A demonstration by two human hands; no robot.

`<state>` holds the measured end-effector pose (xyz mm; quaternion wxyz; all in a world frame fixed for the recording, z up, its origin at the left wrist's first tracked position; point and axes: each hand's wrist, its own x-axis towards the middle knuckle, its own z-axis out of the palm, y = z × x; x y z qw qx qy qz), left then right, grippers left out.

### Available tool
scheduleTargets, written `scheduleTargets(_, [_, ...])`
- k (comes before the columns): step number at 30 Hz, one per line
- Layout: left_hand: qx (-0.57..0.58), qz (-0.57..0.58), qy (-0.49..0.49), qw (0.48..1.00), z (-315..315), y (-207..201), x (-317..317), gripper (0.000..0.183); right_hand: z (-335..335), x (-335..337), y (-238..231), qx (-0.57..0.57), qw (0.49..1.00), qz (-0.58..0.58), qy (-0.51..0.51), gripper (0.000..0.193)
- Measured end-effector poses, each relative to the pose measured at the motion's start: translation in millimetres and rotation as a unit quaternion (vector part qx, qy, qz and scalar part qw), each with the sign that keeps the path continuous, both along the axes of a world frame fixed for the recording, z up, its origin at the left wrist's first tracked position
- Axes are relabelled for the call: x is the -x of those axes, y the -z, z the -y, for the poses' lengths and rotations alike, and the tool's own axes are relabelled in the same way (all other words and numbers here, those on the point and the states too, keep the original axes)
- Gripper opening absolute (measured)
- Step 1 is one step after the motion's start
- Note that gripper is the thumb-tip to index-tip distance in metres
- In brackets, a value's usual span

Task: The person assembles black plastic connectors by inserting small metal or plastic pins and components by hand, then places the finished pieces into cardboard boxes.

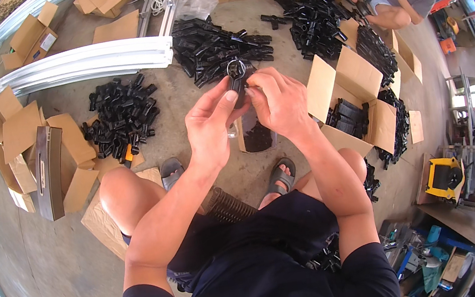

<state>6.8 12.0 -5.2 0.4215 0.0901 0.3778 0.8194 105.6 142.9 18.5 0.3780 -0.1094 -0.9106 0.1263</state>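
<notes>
Amid black piles, cartons alongside (wide open), hands pinched around a black fitting.

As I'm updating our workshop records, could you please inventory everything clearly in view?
Held part: one, black with shiny ring, at the fingertips
Loose parts: many, black, piled across the floor
Cardboard boxes: several, brown, around the piles
Metal profiles: several, silvery, far left
Long piece: one, dark brown, left
Clear plastic: some, see-through, far side
Framed item: one, yellow and black, right
Co-worker: one, grey top, far right
Sandals: two, grey, below the hands
Left hand: one, bare, centre
Right hand: one, bare, centre
</notes>
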Motion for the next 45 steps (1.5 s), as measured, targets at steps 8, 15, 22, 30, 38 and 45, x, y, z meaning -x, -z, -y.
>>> scheduleTargets(8, [-0.012, -0.018, 0.009, 1.0, 5.1, -4.9, -7.8, 0.032, -2.3, -1.8, 16.1, -0.009, 1.0, 0.023, 0.004, 0.019])
scheduleTargets(15, [0.011, 0.026, 0.005, 1.0, 4.1, 0.5, -1.9, 0.031, 0.3, -4.4, -3.4, 0.074, 0.997, -0.011, -0.01, 0.02])
scheduleTargets(22, [0.009, -0.005, 0.021, 1.0, 4.6, 5.5, -1.8, 0.029, 0.9, 0.0, 9.5, -0.036, 0.999, 0.013, 0.011, 0.014])
scheduleTargets(30, [0.172, 0.026, -0.053, 0.983, 11.1, 94.4, 38.3, 0.03, -6.3, 4.4, 27.3, 0.036, 0.992, 0.109, 0.052, 0.043])
scheduleTargets(38, [0.288, -0.101, -0.294, 0.906, 20.4, 152.3, 120.6, 0.059, -37.2, -31.9, -22.4, 0.094, 0.981, 0.109, 0.128, 0.045])
scheduleTargets(45, [0.222, -0.13, -0.01, 0.966, 6.0, 72.5, 49.0, 0.045, -127.6, -133.0, -86.8, 0.301, 0.927, -0.084, 0.206, 0.04])
